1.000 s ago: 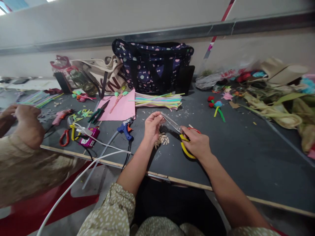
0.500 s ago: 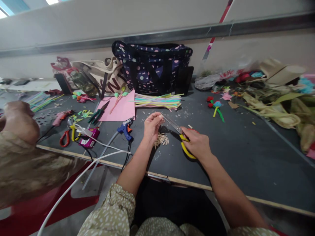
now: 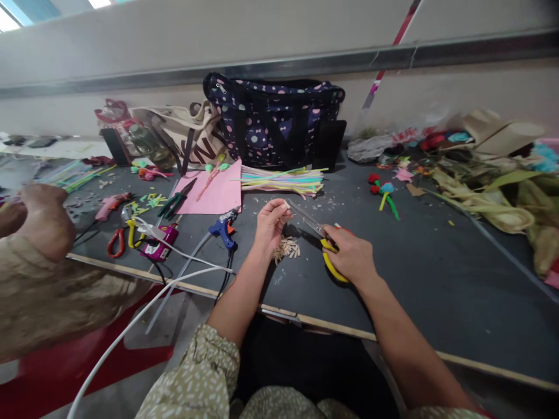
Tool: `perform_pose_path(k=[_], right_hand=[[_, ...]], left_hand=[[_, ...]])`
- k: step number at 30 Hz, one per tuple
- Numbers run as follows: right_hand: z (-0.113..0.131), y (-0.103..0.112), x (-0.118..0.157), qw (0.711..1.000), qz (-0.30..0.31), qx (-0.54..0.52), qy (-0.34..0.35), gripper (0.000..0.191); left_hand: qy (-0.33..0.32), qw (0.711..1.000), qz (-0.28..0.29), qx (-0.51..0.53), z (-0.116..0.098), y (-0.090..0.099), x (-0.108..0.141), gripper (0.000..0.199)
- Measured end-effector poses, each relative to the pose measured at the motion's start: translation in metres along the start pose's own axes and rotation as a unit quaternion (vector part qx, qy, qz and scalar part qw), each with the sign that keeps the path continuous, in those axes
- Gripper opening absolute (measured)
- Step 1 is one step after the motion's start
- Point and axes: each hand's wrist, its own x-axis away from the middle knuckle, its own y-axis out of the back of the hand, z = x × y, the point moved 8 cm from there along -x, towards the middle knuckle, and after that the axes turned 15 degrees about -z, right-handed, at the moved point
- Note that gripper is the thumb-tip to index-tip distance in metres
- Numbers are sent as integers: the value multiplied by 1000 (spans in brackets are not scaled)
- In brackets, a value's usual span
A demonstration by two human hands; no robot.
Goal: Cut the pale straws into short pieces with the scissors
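My left hand (image 3: pixel 271 224) is closed in a pinch on a small pale piece (image 3: pixel 286 205) at its fingertips. In my right hand (image 3: pixel 350 253) are scissors (image 3: pixel 309 220) with yellow and red handles, their blades pointing up and left toward the pale piece. Below and between my hands, a small pile of beige pieces (image 3: pixel 289 248) lies on the dark table (image 3: pixel 419 285). To the left of my left hand rests a blue glue gun (image 3: pixel 223 228).
Pink paper (image 3: pixel 227 195), pipe cleaners (image 3: pixel 283 181) and a patterned bag (image 3: pixel 271 131) lie beyond my hands. Pliers (image 3: pixel 174 202), cables and a purple box (image 3: pixel 162 244) are left, near another person's arm (image 3: pixel 46 224). Dried husks (image 3: pixel 493 198) lie right.
The scissor blades have moved slightly away from the piece at my left fingertips. The view has shifted a little, and the other person's arm at the left has moved slightly.
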Motion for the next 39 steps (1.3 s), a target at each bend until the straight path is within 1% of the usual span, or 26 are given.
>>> perform_pose_path(k=[8,16,22,34,39], right_hand=[[2,0,0,1000,-7,-6,10,34],[2,2,0,1000,-22,11,12,33],[1,0,2,1000,-18,10,16,35],[0,-3,4,1000,-15,6,18,35],[2,-4,5,1000,1,2,18,37]], left_hand=[[0,1000,4,-13,0,0,0,30],[-18,1000,3,-21,-1,-1,0,26],[-19,1000,13,-11,-1,-2,0,25],[-5,1000,10,-7,1,-2,1,26],[2,1000,1,-7,3,0,0,28]])
